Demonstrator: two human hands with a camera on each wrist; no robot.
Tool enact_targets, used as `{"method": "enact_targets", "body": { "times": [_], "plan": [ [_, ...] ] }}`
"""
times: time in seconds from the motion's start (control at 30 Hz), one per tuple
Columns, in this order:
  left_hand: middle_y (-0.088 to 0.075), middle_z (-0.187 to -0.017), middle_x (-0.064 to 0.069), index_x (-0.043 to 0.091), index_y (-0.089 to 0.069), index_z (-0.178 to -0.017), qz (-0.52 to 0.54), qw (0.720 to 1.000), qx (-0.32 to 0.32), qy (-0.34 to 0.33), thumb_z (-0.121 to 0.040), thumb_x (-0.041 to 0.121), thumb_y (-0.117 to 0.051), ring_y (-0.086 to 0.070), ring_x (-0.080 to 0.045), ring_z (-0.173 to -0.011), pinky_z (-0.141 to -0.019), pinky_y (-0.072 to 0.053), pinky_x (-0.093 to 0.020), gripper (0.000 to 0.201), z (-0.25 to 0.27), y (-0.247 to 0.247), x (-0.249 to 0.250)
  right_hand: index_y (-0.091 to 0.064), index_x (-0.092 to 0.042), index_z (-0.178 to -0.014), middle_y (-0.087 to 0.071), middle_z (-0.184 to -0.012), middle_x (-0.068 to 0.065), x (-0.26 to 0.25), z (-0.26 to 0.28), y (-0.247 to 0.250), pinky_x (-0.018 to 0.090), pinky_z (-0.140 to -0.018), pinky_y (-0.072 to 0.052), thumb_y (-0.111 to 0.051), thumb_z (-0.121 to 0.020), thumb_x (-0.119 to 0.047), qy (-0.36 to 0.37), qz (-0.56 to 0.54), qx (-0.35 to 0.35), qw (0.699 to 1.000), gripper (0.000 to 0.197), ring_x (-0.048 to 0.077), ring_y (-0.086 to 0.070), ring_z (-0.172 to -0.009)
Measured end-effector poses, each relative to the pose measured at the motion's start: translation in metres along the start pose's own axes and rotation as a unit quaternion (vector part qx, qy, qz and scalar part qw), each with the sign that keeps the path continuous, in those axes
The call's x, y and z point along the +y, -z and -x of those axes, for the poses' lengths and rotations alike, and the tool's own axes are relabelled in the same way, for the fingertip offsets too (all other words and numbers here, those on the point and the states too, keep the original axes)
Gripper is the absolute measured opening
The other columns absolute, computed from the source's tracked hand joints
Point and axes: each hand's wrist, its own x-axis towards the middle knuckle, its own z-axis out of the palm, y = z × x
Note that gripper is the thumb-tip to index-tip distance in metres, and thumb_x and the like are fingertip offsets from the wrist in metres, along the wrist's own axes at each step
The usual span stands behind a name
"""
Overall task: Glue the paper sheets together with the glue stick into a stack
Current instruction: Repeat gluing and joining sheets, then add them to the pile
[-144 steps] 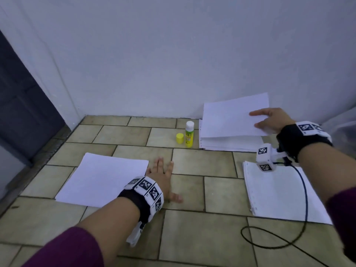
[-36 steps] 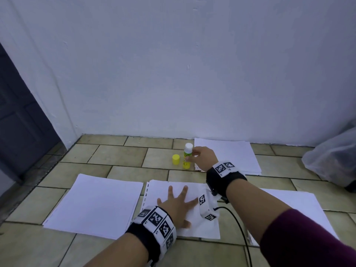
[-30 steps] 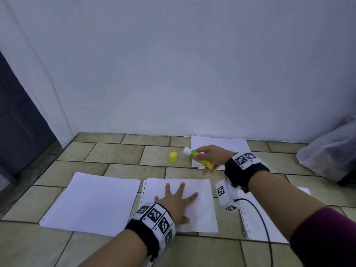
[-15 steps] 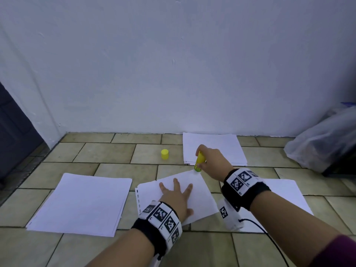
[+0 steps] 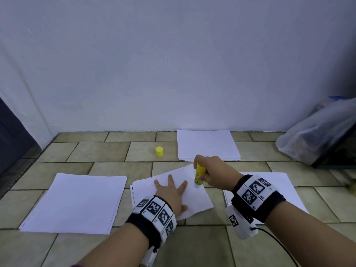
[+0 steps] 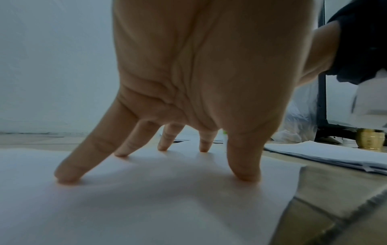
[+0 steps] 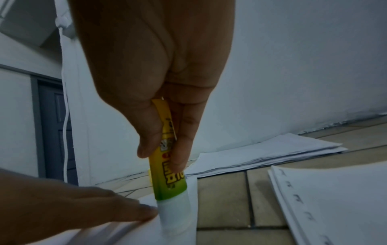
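A white paper sheet [image 5: 194,199] lies skewed on the tiled floor in the middle. My left hand [image 5: 171,191] presses on it with fingers spread straight; the left wrist view shows all the fingertips [image 6: 69,178] planted on the sheet [image 6: 146,207]. My right hand [image 5: 212,170] grips the yellow-green glue stick [image 5: 199,173] tip down, its white end [image 7: 176,217] touching the sheet's right part near the left hand [image 7: 73,207]. The stick's body [image 7: 167,159] is pinched between thumb and fingers. The yellow cap [image 5: 159,151] stands apart on the floor behind.
A paper stack [image 5: 77,201] lies at left, another stack [image 5: 208,144] by the wall, a third [image 5: 273,191] under my right wrist. A clear plastic bag [image 5: 316,135] sits at the far right. A cable [image 5: 277,243] trails from the right wrist camera.
My right hand took the glue stick from the floor, turned it tip down and brought it onto the middle sheet, now nearer the left hand. The sheet has rotated slightly.
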Motion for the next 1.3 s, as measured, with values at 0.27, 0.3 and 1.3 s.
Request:
{"method": "enact_targets", "body": {
  "times": [0.27,0.3,1.3],
  "plan": [
    [0.001,-0.159,-0.016,0.028,-0.01,-0.149,0.009,1.0,0.017,-0.013,-0.095,0.048,-0.047,-0.013,-0.054,-0.138,-0.114,-0.019,-0.054,0.068,0.007,0.007,-0.003,-0.051,-0.019,-0.11,-0.046,-0.08,-0.006,-0.002,0.029,0.004,0.018,-0.058,-0.038,-0.066,-0.087,-0.014,0.003,0.006,-0.071,0.997,0.028,0.013,-0.047,-0.071],
    [-0.001,-0.158,-0.015,0.028,-0.015,-0.147,0.013,1.0,0.016,-0.015,-0.096,0.048,-0.046,-0.014,-0.055,-0.137,-0.112,-0.025,-0.052,0.063,0.007,0.008,-0.005,-0.052,-0.02,-0.111,-0.047,-0.078,-0.007,0.001,0.031,0.005,0.02,-0.061,-0.042,-0.067,-0.087,-0.014,-0.001,-0.003,-0.081,0.997,0.029,0.013,-0.05,-0.071],
    [-0.019,-0.146,-0.011,0.01,-0.034,-0.137,-0.075,0.988,0.112,-0.075,-0.081,0.055,-0.065,-0.022,-0.026,-0.135,-0.094,-0.043,-0.037,0.078,0.015,0.006,-0.026,-0.05,-0.008,-0.092,-0.051,-0.07,0.007,0.041,-0.011,0.001,0.021,-0.047,-0.037,-0.056,-0.092,-0.005,-0.189,-0.545,0.109,0.81,0.007,0.014,-0.047,-0.047]
  ]
}}
